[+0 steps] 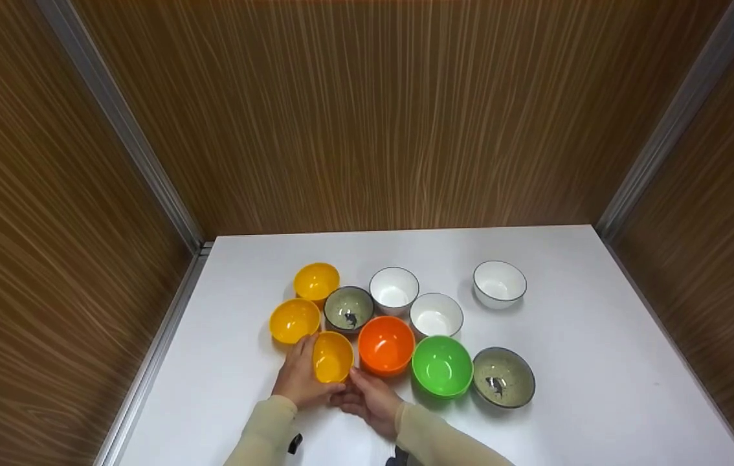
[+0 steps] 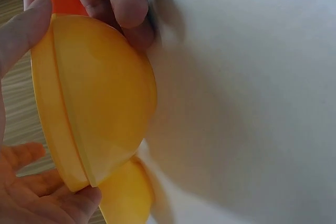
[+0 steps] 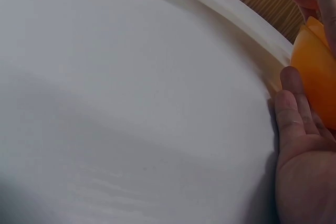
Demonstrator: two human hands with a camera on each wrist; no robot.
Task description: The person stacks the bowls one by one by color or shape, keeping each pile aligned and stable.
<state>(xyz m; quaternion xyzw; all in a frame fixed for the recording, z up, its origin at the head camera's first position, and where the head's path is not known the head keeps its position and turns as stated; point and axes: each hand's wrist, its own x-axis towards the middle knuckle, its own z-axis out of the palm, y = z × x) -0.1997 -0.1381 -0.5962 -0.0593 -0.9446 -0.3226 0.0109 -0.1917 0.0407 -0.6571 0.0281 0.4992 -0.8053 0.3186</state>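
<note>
Both hands hold a yellow bowl [image 1: 333,358] at the near left of the group, its hollow facing up. My left hand [image 1: 304,375] spans its left side; in the left wrist view, the thumb presses one part of the rim and the fingers lie at another. From the right, my right hand [image 1: 372,398] has its thumb at the rim and its fingers against the outer wall, as the right wrist view shows with the bowl [image 3: 315,72] at its edge. Two more yellow bowls, a left one [image 1: 294,321] and a far one [image 1: 316,282], stand behind.
Right of the held bowl sit an orange bowl [image 1: 386,346], a green bowl [image 1: 443,367] and a grey patterned bowl [image 1: 503,377]. Another grey bowl [image 1: 349,309] and two white bowls [image 1: 394,288] stand behind; a third white bowl [image 1: 500,283] is apart. Wooden panels [image 1: 367,116] enclose the white table [image 1: 600,362].
</note>
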